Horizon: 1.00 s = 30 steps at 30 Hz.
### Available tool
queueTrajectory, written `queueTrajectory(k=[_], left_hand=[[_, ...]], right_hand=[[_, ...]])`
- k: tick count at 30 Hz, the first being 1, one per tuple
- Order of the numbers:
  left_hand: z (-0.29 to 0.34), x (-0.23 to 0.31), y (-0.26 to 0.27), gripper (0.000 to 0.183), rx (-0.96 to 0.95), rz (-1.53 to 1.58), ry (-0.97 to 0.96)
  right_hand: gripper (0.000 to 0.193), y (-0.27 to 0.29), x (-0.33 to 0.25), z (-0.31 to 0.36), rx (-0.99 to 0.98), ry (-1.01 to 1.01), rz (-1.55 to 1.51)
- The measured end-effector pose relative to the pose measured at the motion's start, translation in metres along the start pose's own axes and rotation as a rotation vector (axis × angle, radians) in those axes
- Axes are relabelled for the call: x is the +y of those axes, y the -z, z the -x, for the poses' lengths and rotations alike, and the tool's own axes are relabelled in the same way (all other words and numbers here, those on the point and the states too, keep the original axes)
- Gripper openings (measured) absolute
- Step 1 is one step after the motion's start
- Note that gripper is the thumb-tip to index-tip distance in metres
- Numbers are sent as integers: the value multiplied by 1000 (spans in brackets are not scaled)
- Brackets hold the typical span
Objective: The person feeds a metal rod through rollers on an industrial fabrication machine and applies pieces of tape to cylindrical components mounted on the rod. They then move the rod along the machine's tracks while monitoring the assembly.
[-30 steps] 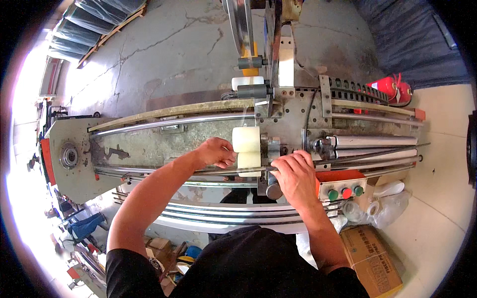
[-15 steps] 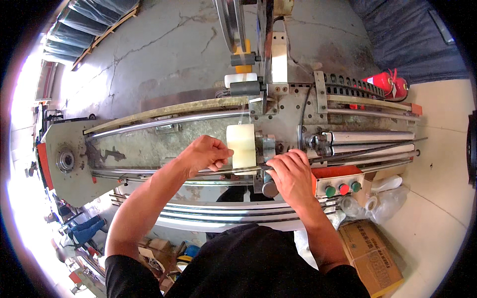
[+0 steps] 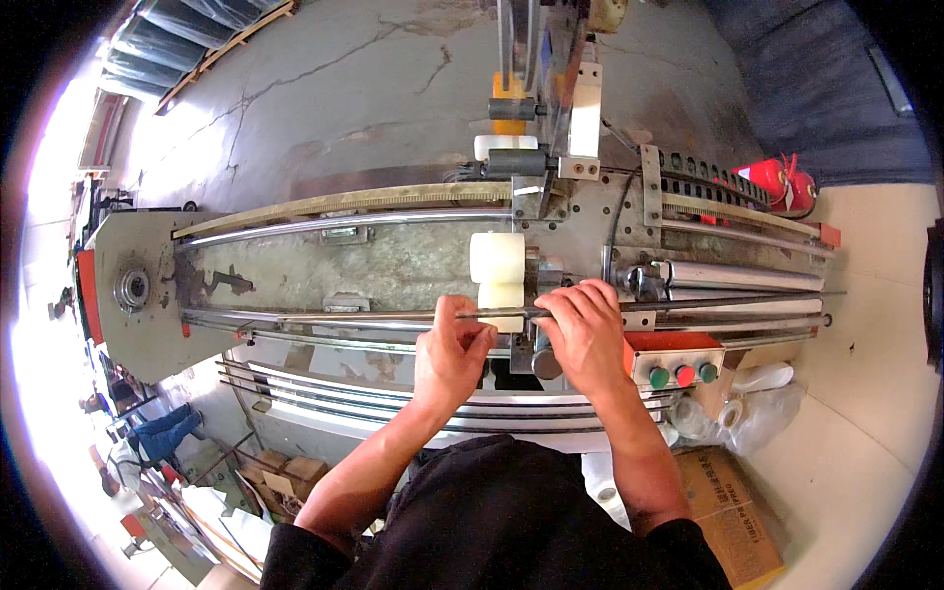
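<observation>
A long, thin dark rod (image 3: 728, 301) crosses the machine from left to right in front of me. My right hand (image 3: 587, 339) is closed round it, fingers bent over the top, just right of the pale rollers. My left hand (image 3: 454, 359) pinches the same rod on the other side of them, thumb and forefinger together. Between the hands, the rod passes in front of a cream-coloured roller (image 3: 501, 295). A second, wider cream roller (image 3: 498, 258) sits directly behind that one. A round metal knob (image 3: 546, 364) is below my right hand.
Polished guide rails (image 3: 344, 228) run along the machine bed. At right stands a red control box (image 3: 674, 342) with green and red buttons, above a cardboard box (image 3: 728, 506) and clear plastic wrap (image 3: 767, 418). Red fire extinguishers (image 3: 777, 182) stand at the far right.
My left hand has moved right and nearer to me, from beside the cream roller onto the rod. My right hand keeps its grip. The whole view has shifted slightly.
</observation>
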State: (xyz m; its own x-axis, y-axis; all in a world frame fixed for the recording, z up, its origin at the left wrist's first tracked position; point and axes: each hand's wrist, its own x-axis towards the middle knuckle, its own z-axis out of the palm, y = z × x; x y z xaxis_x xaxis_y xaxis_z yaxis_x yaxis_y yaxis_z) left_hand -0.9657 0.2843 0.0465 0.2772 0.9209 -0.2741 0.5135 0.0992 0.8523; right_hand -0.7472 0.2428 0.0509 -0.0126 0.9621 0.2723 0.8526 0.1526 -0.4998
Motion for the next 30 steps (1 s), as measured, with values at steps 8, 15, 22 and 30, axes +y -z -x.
queueTrajectory(k=[8,15,22,30], left_hand=[[-7,6,10,25,115,-440,-387],[-37,22,39,31,81,-734,-797],[-66,30,44,53,-345,-494,-284],[-75,35,54,51,-555,-137,-105]], right_hand=[[26,4,-2,-2,34,1,-17],[30,5,2,-6,58,39,1],[29,3,2,-8,77,30,5],[29,0,0,-2,102,14,-18]])
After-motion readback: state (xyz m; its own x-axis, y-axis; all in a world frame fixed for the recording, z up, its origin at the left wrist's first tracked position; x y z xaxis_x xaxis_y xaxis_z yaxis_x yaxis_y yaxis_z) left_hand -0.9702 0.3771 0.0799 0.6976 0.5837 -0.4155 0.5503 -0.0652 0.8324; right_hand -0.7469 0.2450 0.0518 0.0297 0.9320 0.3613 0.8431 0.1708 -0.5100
